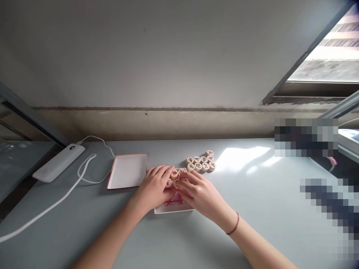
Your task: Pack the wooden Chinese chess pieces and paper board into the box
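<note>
In the head view, the right hand (203, 194) curls its fingertips onto a round pale wooden piece with red markings (176, 184); I cannot tell whether they pinch it. It sits inside a shallow white rectangular box (174, 212), with matching pieces (174, 173) at eleven to twelve o'clock. The left hand (153, 188) curves over the box's nine o'clock side, its thumb apart from its fingers, its hold unclear. Dark-marked round wooden pieces (198, 166) cluster at one o'clock
</note>
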The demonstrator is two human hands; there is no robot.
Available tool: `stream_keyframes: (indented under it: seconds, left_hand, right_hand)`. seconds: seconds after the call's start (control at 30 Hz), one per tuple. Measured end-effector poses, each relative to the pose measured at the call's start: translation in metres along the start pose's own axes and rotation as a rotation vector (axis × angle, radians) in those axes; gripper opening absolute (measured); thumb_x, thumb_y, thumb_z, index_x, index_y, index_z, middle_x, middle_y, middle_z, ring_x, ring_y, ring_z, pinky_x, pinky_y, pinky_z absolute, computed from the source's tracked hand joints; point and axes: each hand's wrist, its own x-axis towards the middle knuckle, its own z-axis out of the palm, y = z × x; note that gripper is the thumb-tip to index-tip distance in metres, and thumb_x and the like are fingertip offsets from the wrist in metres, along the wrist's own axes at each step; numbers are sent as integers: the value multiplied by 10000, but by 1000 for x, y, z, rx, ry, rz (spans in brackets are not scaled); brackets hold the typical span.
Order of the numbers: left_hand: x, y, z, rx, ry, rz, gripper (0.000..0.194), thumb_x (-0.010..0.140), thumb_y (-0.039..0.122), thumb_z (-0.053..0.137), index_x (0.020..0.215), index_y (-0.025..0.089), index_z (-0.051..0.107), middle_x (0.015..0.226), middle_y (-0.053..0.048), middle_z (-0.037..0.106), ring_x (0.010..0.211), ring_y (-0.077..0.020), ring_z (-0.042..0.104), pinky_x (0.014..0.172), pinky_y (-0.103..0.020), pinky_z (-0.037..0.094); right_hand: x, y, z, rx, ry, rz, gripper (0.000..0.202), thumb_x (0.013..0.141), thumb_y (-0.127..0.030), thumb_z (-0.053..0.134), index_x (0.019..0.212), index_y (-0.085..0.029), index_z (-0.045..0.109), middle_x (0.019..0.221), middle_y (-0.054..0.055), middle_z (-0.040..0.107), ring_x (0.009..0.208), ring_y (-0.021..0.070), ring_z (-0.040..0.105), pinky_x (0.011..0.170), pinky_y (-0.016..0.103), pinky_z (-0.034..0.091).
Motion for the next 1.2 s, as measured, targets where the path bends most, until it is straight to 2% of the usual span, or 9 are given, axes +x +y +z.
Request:
stream_keyframes:
  seconds: [0.23, 0.47, 0.53, 0.63, 0.7, 0.77, 0.83, 0.9, 1.2]
  left_hand:
    - [-1, -1, 0, -9, -46, -28, 534, 811, 241, 568, 1325, 206, 430, 1302, -94, 548, 1208, -256, 488, 994, -406, 415]
    - [0, 0, 0, 12, -33, -23, 573, 802, 291, 600, 1341, 217, 420, 1297, -89, 547, 1189, -269, 495, 979, -424, 407]
    - [3, 3, -2, 26, -37, -19, 621, 797, 343, 621, 1362, 208, 401, 1309, -102, 535, 1203, -277, 479, 985, -439, 394]
    - [7, 7, -4, 53, -40, 14, 576, 831, 397, 596, 1359, 246, 421, 1332, -98, 514, 1234, -272, 446, 989, -445, 381]
    - [9, 9, -5, 66, -48, 27, 482, 862, 373, 565, 1325, 287, 465, 1315, -78, 528, 1225, -257, 453, 979, -437, 386]
    - [9, 11, -5, 68, -56, 14, 429, 875, 332, 550, 1299, 298, 493, 1278, -61, 556, 1193, -239, 480, 970, -423, 393]
    - [9, 12, -5, 67, -59, -2, 430, 874, 311, 553, 1298, 282, 494, 1253, -57, 575, 1168, -231, 500, 972, -413, 395]
    - [8, 12, -5, 73, -51, -6, 459, 863, 322, 569, 1311, 264, 484, 1256, -63, 574, 1179, -242, 492, 986, -420, 387]
    - [8, 9, -6, 84, 64, 16, 508, 839, 406, 599, 1310, 247, 492, 1280, -81, 558, 1239, -301, 428, 995, -481, 392]
  right_hand:
    - [2, 0, 7, -115, -29, 25, 180, 908, -147, 450, 816, -182, 600, 754, 54, 601, 688, 171, 481, 630, 293, 430]
    - [6, 6, -7, 11, 22, 84, 112, 894, -222, 507, 876, -189, 612, 816, 56, 645, 743, 178, 551, 673, 292, 450]
    - [8, 21, -21, 55, 97, 219, 136, 890, -284, 515, 890, -192, 615, 847, 57, 660, 760, 172, 584, 672, 273, 456]
    - [18, 53, -41, -93, 183, 601, 222, 897, -315, 447, 844, -187, 620, 823, 60, 673, 668, 166, 596, 551, 250, 408]
    - [29, 75, -50, -238, 102, 806, 264, 892, -356, 421, 899, -196, 630, 817, 66, 676, 703, 200, 609, 534, 260, 382]
    - [40, 93, -54, -284, -93, 917, 322, 867, -424, 435, 988, -191, 623, 828, 87, 675, 761, 237, 623, 537, 267, 385]
    - [51, 105, -52, -279, -290, 960, 347, 833, -451, 469, 971, -180, 634, 839, 108, 669, 778, 258, 630, 549, 278, 398]
    - [57, 113, -48, -264, -387, 966, 312, 796, -428, 519, 903, -168, 654, 842, 124, 663, 778, 267, 634, 560, 288, 408]
    - [57, 128, -43, -216, -372, 934, 167, 698, -271, 604, 776, -145, 680, 784, 128, 663, 716, 245, 631, 532, 276, 386]
